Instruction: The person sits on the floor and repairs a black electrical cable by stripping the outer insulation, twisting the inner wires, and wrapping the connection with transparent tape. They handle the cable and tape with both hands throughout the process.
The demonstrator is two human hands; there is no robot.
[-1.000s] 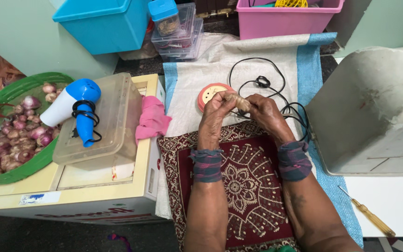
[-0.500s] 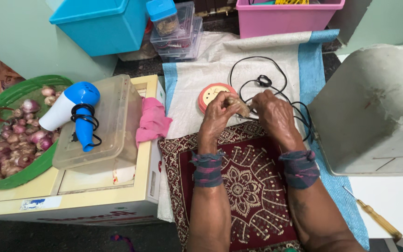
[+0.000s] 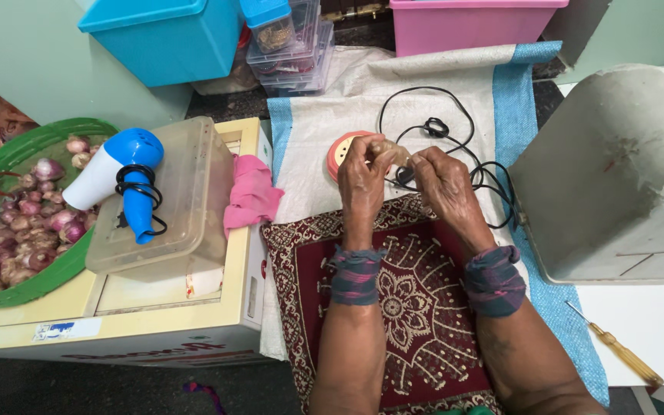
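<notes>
My left hand (image 3: 363,173) and my right hand (image 3: 446,184) meet above a white woven sack (image 3: 324,131), fingers pinched together on one small pale object (image 3: 392,152) held between them. What the object is I cannot make out. Just behind my left fingers lies a round orange and cream disc-shaped device (image 3: 341,151). A black cord (image 3: 455,123) loops on the sack behind and beside my right hand. Both wrists wear dark cloth bands. My forearms rest over a red patterned mat (image 3: 409,300).
Left stands a cream box (image 3: 155,307) carrying a clear plastic tub (image 3: 186,207) with a blue and white hair dryer (image 3: 121,177) and a pink cloth (image 3: 251,192). A green basket of onions (image 3: 17,223) sits far left. A yellow-handled screwdriver (image 3: 616,353) lies right, beside a grey casing (image 3: 616,177).
Both hands have stayed together on the small object, shifting only slightly as the fingers work it. Nothing else has moved.
</notes>
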